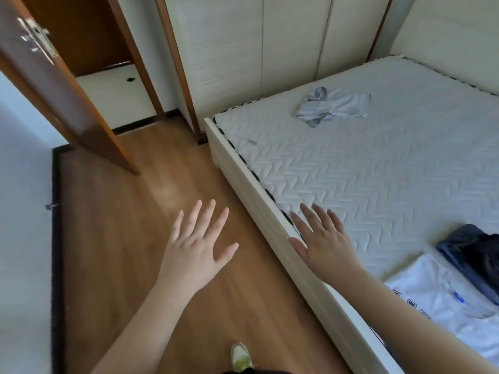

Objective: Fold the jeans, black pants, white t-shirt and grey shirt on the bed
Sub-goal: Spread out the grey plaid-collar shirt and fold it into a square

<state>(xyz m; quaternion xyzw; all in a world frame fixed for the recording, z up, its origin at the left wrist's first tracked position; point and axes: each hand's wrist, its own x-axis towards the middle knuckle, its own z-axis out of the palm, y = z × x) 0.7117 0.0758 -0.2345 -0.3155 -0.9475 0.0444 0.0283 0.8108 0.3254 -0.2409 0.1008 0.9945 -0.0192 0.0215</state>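
Crumpled grey shirt [332, 106] sits on the white quilted bed [378, 168], left hand [197, 247] and right hand [322, 241] both spread flat, holding nothing.

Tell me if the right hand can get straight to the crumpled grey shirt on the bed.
Probably yes. The right hand is open over the mattress edge, and only bare mattress lies between it and the grey shirt, though the shirt lies well up the bed, so a lean seems needed.

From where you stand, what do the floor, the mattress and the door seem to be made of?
Floor: wood or laminate, brown grain, slight sheen.
Mattress: white quilted fabric, stitched zigzag pattern.
Door: dark brown wood or veneer, glossy, with metal hardware.
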